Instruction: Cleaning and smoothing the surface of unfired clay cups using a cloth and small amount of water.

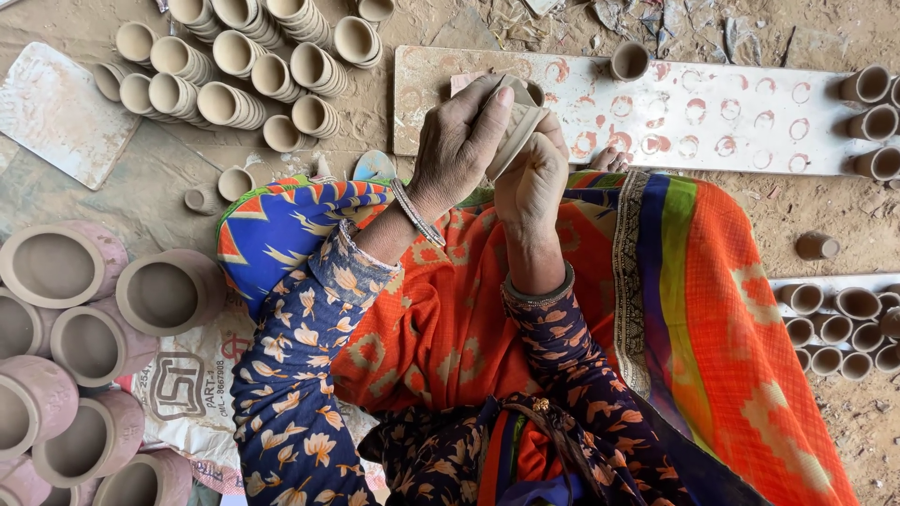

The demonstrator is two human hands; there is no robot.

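Observation:
My left hand (457, 142) and my right hand (531, 178) are together above my lap, both closed around one small pale clay cup (515, 129). The left hand's fingers wrap over the cup's top and side; the right hand grips it from below. The cup is tilted and mostly hidden by my fingers. Bangles sit on both wrists, and my sleeves are dark blue with an orange floral print. Bright orange and blue cloth (722, 281) covers my knees below the hands.
A white board (712, 112) with reddish ring marks lies ahead, a single cup (629, 61) on it and several cups at its right end. Stacked small cups (234, 75) lie upper left. Larger clay pots (84, 347) crowd the left. More cups (839, 328) sit right.

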